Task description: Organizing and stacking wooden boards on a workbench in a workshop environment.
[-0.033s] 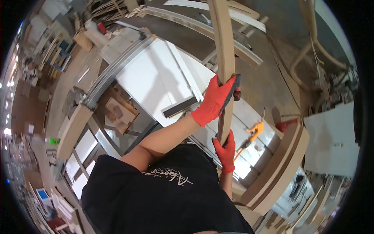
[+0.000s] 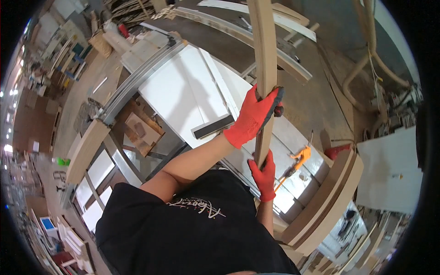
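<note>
A long light-brown wooden board (image 2: 264, 50) is in both my hands, reaching from near my chest up past the far edge of the picture. My left hand (image 2: 252, 119), in a red glove with dark fingertips, is closed around the board's middle part. Closer to my body, my right hand (image 2: 264, 178), gloved the same way, grips the board's near end. Right of that hand, an orange air blow gun (image 2: 301, 158) lies on the pale metal worktop (image 2: 286, 140). A dark rectangular block (image 2: 213, 127) lies left of my left wrist.
A white panel (image 2: 178, 87) spreads out on the left, bordered by a metal rail (image 2: 137, 80). Thick wooden boards (image 2: 323, 201) are stacked at the near right. Another long beam (image 2: 220, 27) lies across the far side. A hose (image 2: 350, 85) hangs at the far right.
</note>
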Tool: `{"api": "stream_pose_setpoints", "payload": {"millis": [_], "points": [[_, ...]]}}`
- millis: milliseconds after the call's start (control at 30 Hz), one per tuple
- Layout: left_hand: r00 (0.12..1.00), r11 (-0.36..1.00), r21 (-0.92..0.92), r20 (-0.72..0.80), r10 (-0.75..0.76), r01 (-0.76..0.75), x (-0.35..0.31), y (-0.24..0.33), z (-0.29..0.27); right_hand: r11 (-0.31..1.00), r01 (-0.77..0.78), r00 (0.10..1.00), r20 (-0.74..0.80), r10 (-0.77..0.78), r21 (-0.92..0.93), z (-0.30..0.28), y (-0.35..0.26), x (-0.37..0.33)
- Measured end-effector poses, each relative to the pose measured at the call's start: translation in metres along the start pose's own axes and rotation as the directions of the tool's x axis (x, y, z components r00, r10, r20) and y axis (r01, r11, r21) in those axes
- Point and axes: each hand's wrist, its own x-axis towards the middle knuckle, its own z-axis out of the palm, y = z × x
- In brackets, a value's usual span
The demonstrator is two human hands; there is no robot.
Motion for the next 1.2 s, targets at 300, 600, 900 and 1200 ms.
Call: {"api": "stream_pose_setpoints", "payload": {"millis": [300,600,900,1200], "points": [[0.894,0.847,0.288,0.143,0.424,-0.448,0.072,0.104,-0.104,0.781,0.505,0.859,0.129,-0.495,-0.367,0.12,-0.049,0.186],[0.891,0.788,0.436,0.082,0.447,-0.435,0.114,0.095,-0.185,0.945,0.238,0.956,0.228,-0.187,-0.226,0.193,-0.018,0.245],[0.956,0.87,0.396,0.125,0.264,-0.293,0.107,0.082,-0.207,0.953,0.186,0.974,0.17,-0.148,-0.238,0.203,0.026,0.25],[0.94,0.875,0.343,0.109,0.325,-0.342,0.108,0.067,-0.212,0.924,0.317,0.937,0.221,-0.27,-0.214,0.198,0.033,0.255]]}}
